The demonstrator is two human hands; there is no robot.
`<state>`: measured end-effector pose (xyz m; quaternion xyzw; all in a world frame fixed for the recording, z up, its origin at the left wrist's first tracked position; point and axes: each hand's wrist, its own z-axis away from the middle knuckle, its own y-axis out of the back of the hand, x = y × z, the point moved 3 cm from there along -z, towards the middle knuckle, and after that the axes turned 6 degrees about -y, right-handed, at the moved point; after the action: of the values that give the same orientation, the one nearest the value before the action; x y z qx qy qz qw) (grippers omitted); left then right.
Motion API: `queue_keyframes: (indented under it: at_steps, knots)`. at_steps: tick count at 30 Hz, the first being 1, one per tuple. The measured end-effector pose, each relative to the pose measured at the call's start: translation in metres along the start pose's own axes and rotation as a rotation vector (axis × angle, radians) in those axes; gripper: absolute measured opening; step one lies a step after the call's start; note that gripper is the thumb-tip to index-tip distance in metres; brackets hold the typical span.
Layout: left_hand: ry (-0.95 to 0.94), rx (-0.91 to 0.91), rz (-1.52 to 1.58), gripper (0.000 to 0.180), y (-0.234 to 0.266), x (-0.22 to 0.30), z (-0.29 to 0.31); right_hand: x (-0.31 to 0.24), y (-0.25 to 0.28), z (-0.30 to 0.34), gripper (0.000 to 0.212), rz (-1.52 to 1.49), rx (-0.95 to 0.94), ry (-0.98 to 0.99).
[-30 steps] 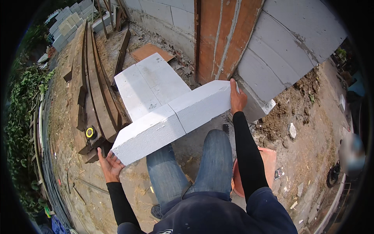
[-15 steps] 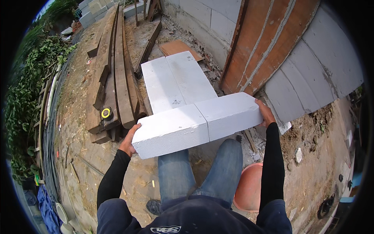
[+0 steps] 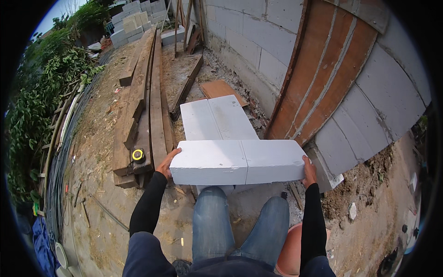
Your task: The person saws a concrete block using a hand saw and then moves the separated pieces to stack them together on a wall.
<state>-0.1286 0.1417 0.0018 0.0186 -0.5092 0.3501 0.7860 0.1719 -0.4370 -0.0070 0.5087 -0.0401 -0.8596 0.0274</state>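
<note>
White aerated-concrete block (image 3: 240,161) is held crosswise above a second white block (image 3: 217,119) on the ground, the left hand (image 3: 166,162) and right hand (image 3: 308,170) each pressed flat against an end. Keeping it level with even pressure from both palms seems wise.

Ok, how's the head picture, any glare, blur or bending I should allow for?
Head view: soft even daylight, no glare or hard shadows; white block between left hand and right hand is sharp; fisheye bends the wall and planks toward the black rim.
</note>
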Motion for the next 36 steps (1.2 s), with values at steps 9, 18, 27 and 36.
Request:
queue_keyframes:
  at_steps: [9,18,27,36]
  knots:
    - [-0.009,-0.025,-0.183,0.085,-0.018,0.018,-0.016,0.032,-0.015,0.063,0.077,-0.176,0.049,-0.018]
    - [-0.103,0.103,-0.475,0.093,-0.011,0.010,-0.024,0.088,-0.010,0.034,0.073,-0.303,-0.037,0.108]
    - [-0.139,0.086,-0.502,0.091,-0.012,0.024,-0.072,0.055,-0.035,-0.001,0.066,-0.172,-0.095,0.256]
    - [-0.093,0.212,-0.543,0.094,-0.008,0.045,-0.104,0.001,-0.013,-0.026,0.060,0.250,-0.245,0.160]
